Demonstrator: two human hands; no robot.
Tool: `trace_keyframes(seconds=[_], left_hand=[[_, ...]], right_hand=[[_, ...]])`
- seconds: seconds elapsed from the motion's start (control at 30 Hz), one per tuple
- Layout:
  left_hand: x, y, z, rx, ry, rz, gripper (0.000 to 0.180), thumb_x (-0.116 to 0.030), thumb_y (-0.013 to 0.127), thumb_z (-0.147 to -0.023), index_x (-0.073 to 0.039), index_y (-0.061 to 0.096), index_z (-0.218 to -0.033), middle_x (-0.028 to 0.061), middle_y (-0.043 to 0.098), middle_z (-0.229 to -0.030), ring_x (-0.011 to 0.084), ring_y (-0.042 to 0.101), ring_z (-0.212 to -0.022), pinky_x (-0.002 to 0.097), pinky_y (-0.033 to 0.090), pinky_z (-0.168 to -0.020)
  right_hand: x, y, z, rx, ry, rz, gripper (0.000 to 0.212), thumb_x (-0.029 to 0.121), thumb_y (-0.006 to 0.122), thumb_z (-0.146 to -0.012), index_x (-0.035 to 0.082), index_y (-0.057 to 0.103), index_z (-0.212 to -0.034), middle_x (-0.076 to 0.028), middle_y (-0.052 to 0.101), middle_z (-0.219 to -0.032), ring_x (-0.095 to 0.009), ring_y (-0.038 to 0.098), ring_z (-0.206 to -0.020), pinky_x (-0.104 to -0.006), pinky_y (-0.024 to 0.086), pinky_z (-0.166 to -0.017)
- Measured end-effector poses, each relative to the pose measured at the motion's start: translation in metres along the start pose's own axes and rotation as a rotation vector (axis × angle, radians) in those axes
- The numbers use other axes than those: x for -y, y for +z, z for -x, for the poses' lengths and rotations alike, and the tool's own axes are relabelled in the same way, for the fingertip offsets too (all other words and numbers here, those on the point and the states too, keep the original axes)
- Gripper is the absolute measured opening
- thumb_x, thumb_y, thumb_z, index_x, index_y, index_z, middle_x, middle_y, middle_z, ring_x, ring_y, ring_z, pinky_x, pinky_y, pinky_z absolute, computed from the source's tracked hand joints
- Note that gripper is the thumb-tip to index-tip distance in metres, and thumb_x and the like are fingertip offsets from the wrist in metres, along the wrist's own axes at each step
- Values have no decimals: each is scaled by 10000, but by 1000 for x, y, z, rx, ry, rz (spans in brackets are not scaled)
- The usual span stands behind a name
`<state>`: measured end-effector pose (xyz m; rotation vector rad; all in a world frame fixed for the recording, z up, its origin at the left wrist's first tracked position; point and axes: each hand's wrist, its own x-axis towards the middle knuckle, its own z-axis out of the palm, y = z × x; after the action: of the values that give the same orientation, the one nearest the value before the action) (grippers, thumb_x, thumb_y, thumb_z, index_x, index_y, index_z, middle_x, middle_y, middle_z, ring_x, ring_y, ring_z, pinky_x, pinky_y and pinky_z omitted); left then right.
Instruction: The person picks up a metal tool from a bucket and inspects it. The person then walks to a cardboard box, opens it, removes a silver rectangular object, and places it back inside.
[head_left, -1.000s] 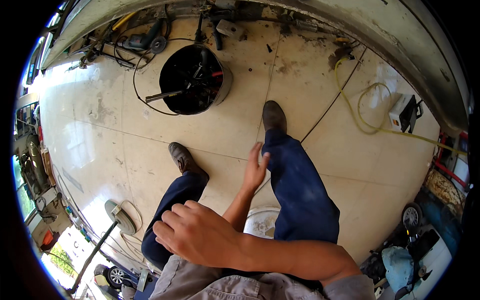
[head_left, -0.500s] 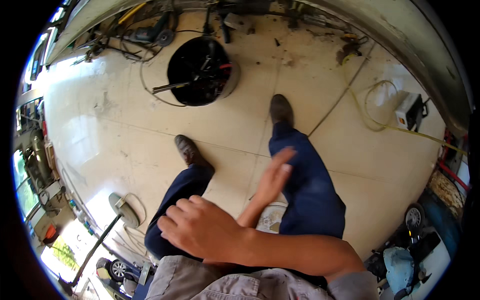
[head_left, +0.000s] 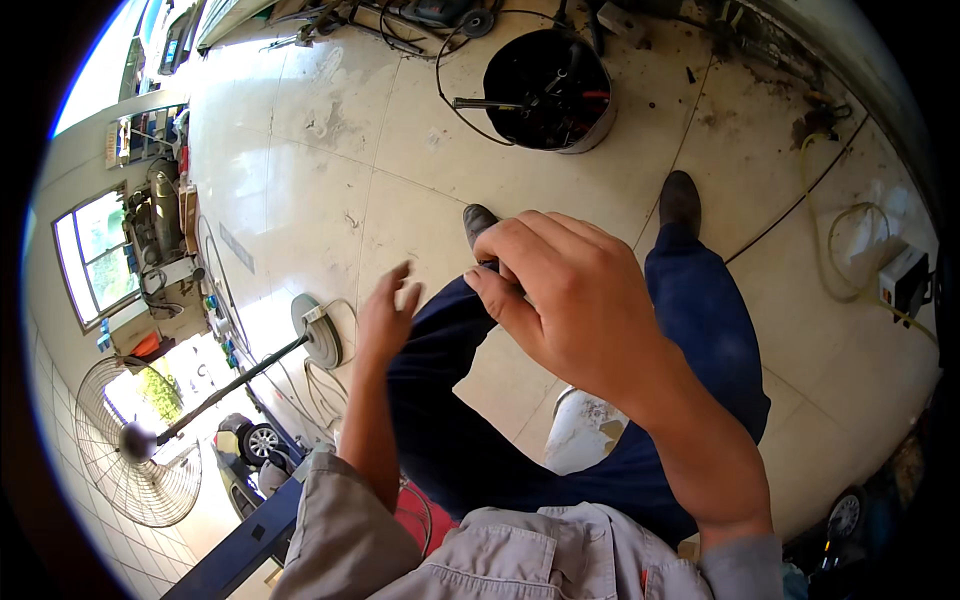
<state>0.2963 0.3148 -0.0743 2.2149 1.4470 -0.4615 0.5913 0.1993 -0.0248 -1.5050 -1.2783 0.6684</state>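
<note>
My left hand [head_left: 385, 318] hangs above my left thigh with its fingers apart and slightly bent. Nothing shows in it. Higher and more to the middle, my right hand [head_left: 572, 290] has its fingers curled toward the thumb. Something dark shows by the thumb tip, but I cannot make out whether it is held or is the trouser leg behind. Both hands are over my dark blue trousers [head_left: 705, 320]. Beyond my feet stands a black bucket [head_left: 592, 138] filled with tools, a metal bar sticking out over its left side.
An angle grinder [head_left: 440, 12] and cables lie at the far edge. A standing fan [head_left: 140, 440] tilts in at left, its round base [head_left: 318, 330] on the floor. A white container [head_left: 580, 430] is between my legs. A white box-shaped device [head_left: 903, 280] with yellow hose stands at right.
My crossed arms have uncrossed: the right hand has moved right and up, the left hand left. The view has turned left, so bucket and fan appear farther right.
</note>
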Motion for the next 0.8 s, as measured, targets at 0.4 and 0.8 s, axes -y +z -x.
trace_keyframes(seconds=[0.4, 0.8], left_hand=[[-86, 122, 90, 1149, 284, 332, 531, -414, 601, -983, -118, 531, -1418, 184, 667, -1257, 345, 644, -1135, 406, 511, -961], [-102, 59, -180, -153, 483, -33, 439, -19, 539, -895, -80, 555, -1330, 136, 581, -1291, 348, 611, -1089, 430, 498, -931]], right_hand=[[0, 0, -8, -18, -18, 64, 149, 189, 693, -867, 69, 607, -895, -82, 636, -802, -273, 652, -785, -394, 523, -713], [7, 23, 18, 290, -78, 216, 140, 188, 578, -925, 63, 632, -959, -63, 594, -784, -206, 607, -735, -334, 460, -724]])
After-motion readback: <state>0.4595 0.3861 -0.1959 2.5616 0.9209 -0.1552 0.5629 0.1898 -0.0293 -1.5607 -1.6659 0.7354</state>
